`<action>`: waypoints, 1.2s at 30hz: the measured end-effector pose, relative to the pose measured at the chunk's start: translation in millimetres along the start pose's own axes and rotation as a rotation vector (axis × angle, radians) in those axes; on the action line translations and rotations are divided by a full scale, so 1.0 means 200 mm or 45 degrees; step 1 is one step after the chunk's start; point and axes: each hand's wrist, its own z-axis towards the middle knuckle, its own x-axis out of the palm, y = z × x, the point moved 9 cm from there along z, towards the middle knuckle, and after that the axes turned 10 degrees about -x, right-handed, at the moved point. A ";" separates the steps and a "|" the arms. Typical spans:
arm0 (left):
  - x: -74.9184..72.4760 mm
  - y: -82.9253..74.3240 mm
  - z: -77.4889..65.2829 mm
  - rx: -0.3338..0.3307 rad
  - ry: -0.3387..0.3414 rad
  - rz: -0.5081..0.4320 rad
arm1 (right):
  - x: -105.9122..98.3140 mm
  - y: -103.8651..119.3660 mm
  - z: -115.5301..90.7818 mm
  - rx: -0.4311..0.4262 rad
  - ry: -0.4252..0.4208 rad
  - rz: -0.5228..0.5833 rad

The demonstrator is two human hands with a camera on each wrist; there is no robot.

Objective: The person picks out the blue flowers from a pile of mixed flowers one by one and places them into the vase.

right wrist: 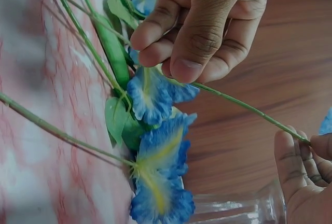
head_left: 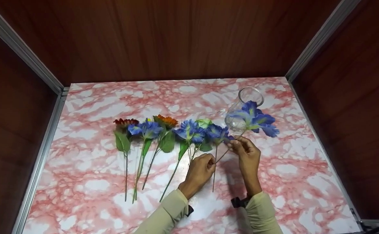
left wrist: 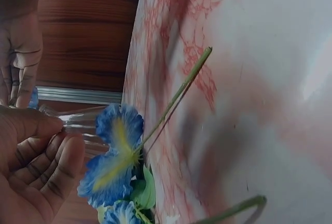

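In the head view, my left hand [head_left: 198, 174] pinches the lower part of a blue flower's thin green stem [right wrist: 254, 111]. Higher up the same stem, close beneath the blue bloom [head_left: 254, 119], the fingertips of my right hand [head_left: 248, 157] hold it. The flower slants up to the right, its petals partly in front of a clear vase [head_left: 232, 121]. Another blue flower [head_left: 218, 132] lies on the table just beside both hands. In the left wrist view, my left thumb and fingers [left wrist: 39, 164] meet at the stem, which is hardly visible there.
Left of the hands lies a row of artificial flowers: a dark red one [head_left: 126, 122], blue ones [head_left: 151, 130], an orange one [head_left: 166, 121] and a pale green one [head_left: 204, 123]. Their stems point toward me on the pink-and-white marbled table [head_left: 95, 185]. Dark wood-grain panels [head_left: 176, 39] enclose it.
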 end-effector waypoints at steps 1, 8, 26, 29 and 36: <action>0.01 0.00 0.00 0.001 0.006 -0.002 | -0.01 0.00 0.00 -0.008 -0.002 0.001; 0.06 -0.01 0.01 0.011 0.058 -0.069 | -0.07 0.01 0.00 0.002 -0.030 -0.030; 0.14 -0.05 0.06 0.024 0.104 -0.100 | -0.16 0.04 0.02 -0.033 -0.097 0.005; 0.14 -0.06 0.08 0.027 0.094 -0.113 | -0.17 0.06 0.05 -0.069 -0.097 0.013; 0.13 -0.03 0.14 -0.046 0.040 -0.213 | -0.19 0.17 0.15 -0.203 -0.140 0.030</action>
